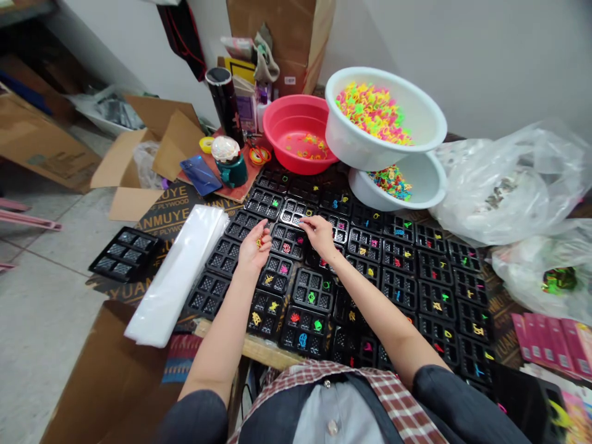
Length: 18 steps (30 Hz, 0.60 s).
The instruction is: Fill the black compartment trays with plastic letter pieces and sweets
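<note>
Many black trays [313,288] fill mid-frame; the left hand [255,245] clasps small pieces [259,242], the right hand [318,234] apparently pinches a bluish piece [300,222]; loosened fingers could scatter them across trays.

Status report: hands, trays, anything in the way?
Left hand curled around small colored pieces. Right hand bent over a black tray, grip unclear. Several trays hold colorful pieces. Red basin beyond, apart from both hands.
</note>
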Available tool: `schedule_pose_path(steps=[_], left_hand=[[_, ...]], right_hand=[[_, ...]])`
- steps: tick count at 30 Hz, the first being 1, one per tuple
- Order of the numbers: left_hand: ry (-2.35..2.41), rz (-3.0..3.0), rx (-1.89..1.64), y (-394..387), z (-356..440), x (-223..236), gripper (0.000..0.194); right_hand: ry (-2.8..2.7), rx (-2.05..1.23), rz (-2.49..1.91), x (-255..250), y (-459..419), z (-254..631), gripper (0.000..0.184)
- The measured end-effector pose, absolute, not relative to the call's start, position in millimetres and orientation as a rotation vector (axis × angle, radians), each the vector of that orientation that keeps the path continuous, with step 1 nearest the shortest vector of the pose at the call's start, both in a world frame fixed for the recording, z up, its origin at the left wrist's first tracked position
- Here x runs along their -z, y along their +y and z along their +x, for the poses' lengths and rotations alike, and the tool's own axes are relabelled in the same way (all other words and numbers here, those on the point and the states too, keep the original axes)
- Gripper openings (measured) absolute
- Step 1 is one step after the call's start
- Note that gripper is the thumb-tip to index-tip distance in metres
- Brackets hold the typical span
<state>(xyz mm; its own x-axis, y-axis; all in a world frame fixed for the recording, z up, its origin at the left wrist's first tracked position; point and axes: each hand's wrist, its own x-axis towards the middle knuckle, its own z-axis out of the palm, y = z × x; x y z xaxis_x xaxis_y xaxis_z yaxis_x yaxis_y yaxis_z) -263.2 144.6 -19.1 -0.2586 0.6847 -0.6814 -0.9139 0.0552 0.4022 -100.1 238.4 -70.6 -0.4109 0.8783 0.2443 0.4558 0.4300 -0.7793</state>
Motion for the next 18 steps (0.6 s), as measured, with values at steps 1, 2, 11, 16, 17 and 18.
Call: schedule_pose_path(steps=[1, 2, 11, 16, 17, 18], left_hand=[[0.967, -0.301, -1.548, 144, -262, 18, 0.024], [0.966, -0.281, -1.539, 144, -261, 18, 0.027], [0.839, -0.301, -1.494, 144, -253, 18, 0.039], [0.798, -0.264, -1.467, 145, -244, 22, 0.037], [0.799, -0.262, -1.464, 145, -241, 23, 0.035], [0.803, -0.256, -1.459, 145, -240, 23, 0.033]], right_hand=[[-2.08, -0.783, -1.14, 74, 245, -103, 0.014], [-2.129, -0.741, -1.165, 77, 252, -106, 0.013], [-2.301, -0.721, -0.778, 53, 233, -113, 0.041], [-2.4, -0.755, -0.605, 47, 211, -114, 0.018], [-2.356, -0.782, -0.656, 48, 211, -113, 0.015], [-2.294, -0.823, -0.702, 50, 213, -111, 0.015]])
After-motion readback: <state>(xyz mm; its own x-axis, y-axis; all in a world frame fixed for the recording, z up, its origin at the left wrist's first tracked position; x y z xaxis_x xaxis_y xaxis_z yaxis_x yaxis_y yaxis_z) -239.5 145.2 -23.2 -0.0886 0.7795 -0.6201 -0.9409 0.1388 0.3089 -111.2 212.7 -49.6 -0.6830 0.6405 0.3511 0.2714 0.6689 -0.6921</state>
